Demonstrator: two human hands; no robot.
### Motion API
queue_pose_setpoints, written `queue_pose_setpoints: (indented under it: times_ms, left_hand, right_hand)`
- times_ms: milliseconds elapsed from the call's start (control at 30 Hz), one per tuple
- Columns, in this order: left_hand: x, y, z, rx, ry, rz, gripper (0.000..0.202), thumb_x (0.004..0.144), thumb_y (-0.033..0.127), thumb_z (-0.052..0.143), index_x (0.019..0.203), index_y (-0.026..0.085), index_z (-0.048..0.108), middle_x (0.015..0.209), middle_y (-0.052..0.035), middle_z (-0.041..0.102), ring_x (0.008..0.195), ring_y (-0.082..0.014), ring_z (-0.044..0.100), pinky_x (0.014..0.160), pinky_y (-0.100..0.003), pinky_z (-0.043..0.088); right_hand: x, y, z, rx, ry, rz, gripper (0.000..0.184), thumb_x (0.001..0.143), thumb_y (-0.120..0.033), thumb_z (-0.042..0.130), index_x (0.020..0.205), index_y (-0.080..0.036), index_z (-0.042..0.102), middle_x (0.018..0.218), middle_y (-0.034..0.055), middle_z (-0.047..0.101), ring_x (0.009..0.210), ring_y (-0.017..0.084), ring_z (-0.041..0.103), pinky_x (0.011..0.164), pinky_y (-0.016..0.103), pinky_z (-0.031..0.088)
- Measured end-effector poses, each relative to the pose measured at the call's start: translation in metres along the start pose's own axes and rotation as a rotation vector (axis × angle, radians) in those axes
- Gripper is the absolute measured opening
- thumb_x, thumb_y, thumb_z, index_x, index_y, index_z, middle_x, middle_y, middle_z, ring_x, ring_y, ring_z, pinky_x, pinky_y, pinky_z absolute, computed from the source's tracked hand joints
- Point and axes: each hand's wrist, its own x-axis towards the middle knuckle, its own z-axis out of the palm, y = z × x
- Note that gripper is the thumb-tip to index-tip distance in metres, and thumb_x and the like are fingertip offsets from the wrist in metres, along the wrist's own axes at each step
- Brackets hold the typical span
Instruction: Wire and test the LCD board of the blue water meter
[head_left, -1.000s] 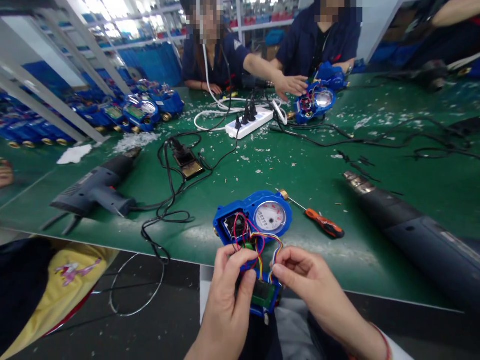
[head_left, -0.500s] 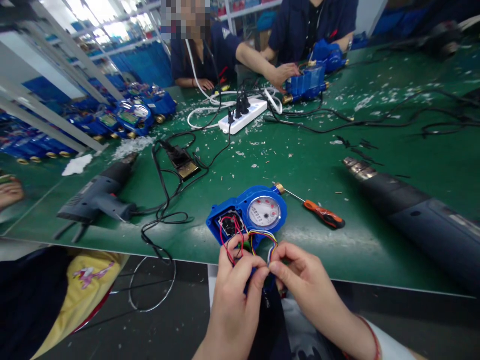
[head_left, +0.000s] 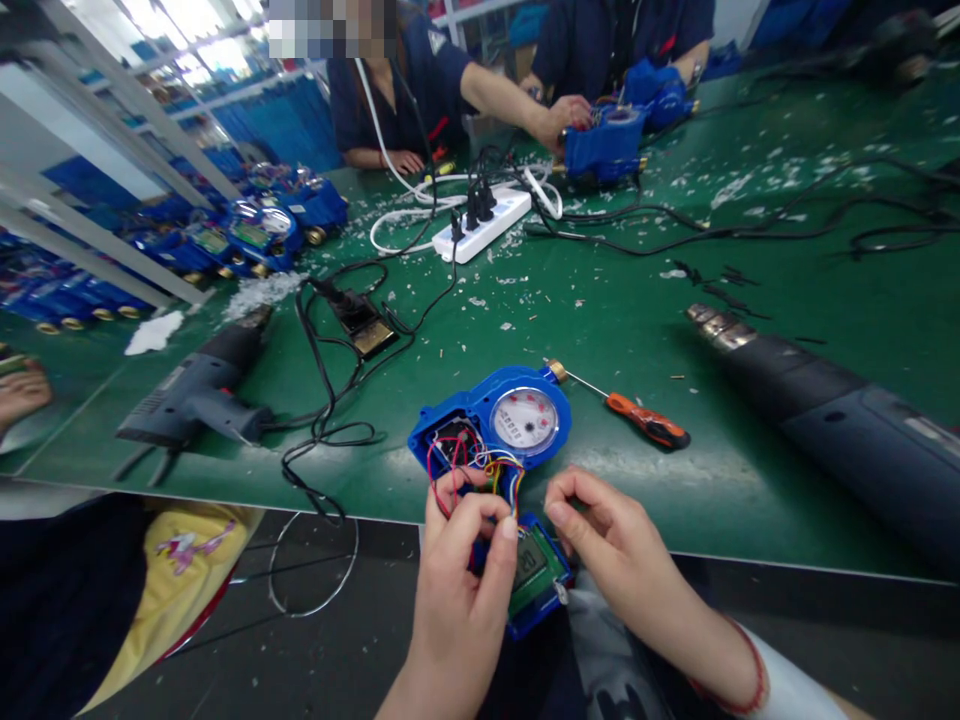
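Observation:
A blue water meter [head_left: 450,405] with a round clear dial [head_left: 525,418] lies near the bench's front edge, its square compartment uncovered. Red, yellow and white wires [head_left: 504,470] run from it to a blue-framed display module [head_left: 536,575] with a green circuit board, tilted below the bench edge. My left hand [head_left: 469,560] is closed on the wires at its fingertips and partly covers the module. To the right of the wires, my right hand [head_left: 611,530] has its thumb and index finger drawn together; whatever is between them is too small or hidden to make out.
An orange-black screwdriver [head_left: 649,420] lies right of the meter. Heat guns rest at left [head_left: 195,390] and right [head_left: 825,410]. A white power strip [head_left: 484,228] and black cables cross the green bench [head_left: 600,310]. Co-workers sit opposite, one hand [head_left: 566,120] on another blue meter.
My right hand has parted from the wires and shifted slightly right. My left hand has moved a little left. The display module's screen, hidden before, now shows between my hands.

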Motion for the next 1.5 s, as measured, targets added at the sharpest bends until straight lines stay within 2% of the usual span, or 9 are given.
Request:
queue_pose_setpoints:
  times_ms: [167,500,700,833,1000,1133,1200,1300,1500]
  left_hand:
    - [-0.001,0.0,0.0,-0.007,-0.043,0.024,0.016,0.09,0.02,0.052,0.079,0.022,0.062,0.099,-0.0071,0.056,0.105,-0.0214,0.051,0.084,-0.03,0.046]
    - [0.001,0.005,0.002,-0.034,0.012,0.072,0.019,0.089,0.014,0.05,0.074,0.022,0.059,0.091,-0.0051,0.055,0.099,-0.0206,0.05,0.084,-0.03,0.044]
    - [0.002,0.001,-0.001,-0.032,-0.029,0.048,0.019,0.091,0.013,0.047,0.077,0.021,0.058,0.096,-0.0061,0.057,0.098,-0.0188,0.052,0.08,-0.027,0.045]
    - [0.002,0.002,-0.002,-0.039,-0.076,0.079,0.017,0.09,0.012,0.049,0.079,0.021,0.059,0.099,-0.0053,0.057,0.107,-0.0191,0.051,0.087,-0.028,0.043]
    - [0.001,0.005,-0.003,-0.015,-0.025,0.094,0.013,0.089,0.017,0.054,0.09,0.023,0.066,0.105,-0.0053,0.057,0.106,-0.0194,0.052,0.091,-0.03,0.043]
    - [0.006,0.006,-0.004,0.0,0.132,0.091,0.016,0.09,0.019,0.056,0.083,0.023,0.07,0.102,-0.0045,0.057,0.099,-0.0171,0.057,0.089,-0.029,0.045]
    - [0.008,0.006,-0.002,-0.015,0.183,0.09,0.009,0.086,0.019,0.063,0.085,0.021,0.072,0.103,-0.0052,0.058,0.1,-0.0179,0.058,0.089,-0.028,0.046]
    - [0.009,0.004,0.001,-0.081,0.203,0.117,0.012,0.081,0.02,0.071,0.092,0.02,0.074,0.106,-0.006,0.059,0.1,-0.0175,0.061,0.086,-0.026,0.049]
    - [0.009,0.004,0.003,-0.372,0.207,0.016,0.009,0.075,0.015,0.076,0.08,0.023,0.075,0.096,-0.002,0.061,0.091,-0.013,0.062,0.076,-0.019,0.05]
  right_hand:
    - [0.006,-0.007,0.002,0.043,-0.065,-0.027,0.016,0.091,-0.028,0.054,0.081,-0.017,0.057,0.079,0.0013,0.054,0.072,0.012,0.05,0.065,0.022,0.04]
    - [0.004,-0.013,0.006,-0.188,-0.099,-0.206,0.017,0.095,-0.015,0.043,0.078,-0.017,0.047,0.077,0.0002,0.048,0.069,0.011,0.045,0.062,0.022,0.037]
    - [0.005,-0.009,0.0,-0.209,-0.091,-0.196,0.019,0.097,-0.018,0.041,0.079,-0.017,0.046,0.077,0.0001,0.048,0.069,0.011,0.045,0.063,0.022,0.038]
    - [0.01,-0.013,-0.005,-0.05,-0.055,-0.134,0.011,0.094,-0.025,0.049,0.089,-0.017,0.055,0.081,0.0006,0.056,0.072,0.011,0.053,0.065,0.021,0.042]
    - [0.016,-0.019,-0.005,-0.04,-0.036,-0.135,0.015,0.092,-0.024,0.053,0.081,-0.016,0.06,0.073,-0.0014,0.058,0.067,0.009,0.054,0.062,0.019,0.042]
    - [0.019,-0.023,-0.005,-0.118,-0.073,-0.177,0.016,0.088,-0.021,0.057,0.074,-0.015,0.063,0.069,-0.0016,0.06,0.066,0.009,0.054,0.062,0.018,0.04]
    - [0.02,-0.023,-0.005,-0.104,-0.091,-0.181,0.018,0.086,-0.02,0.059,0.069,-0.015,0.062,0.066,-0.0016,0.06,0.064,0.009,0.052,0.061,0.018,0.039]
    - [0.023,-0.023,-0.003,0.011,-0.111,-0.141,0.02,0.083,-0.021,0.06,0.064,-0.014,0.059,0.062,-0.0019,0.056,0.06,0.008,0.048,0.058,0.018,0.036]
    - [0.026,-0.022,0.001,0.349,-0.232,0.136,0.029,0.078,-0.035,0.066,0.063,-0.013,0.055,0.054,-0.0036,0.045,0.048,0.006,0.037,0.047,0.018,0.029]
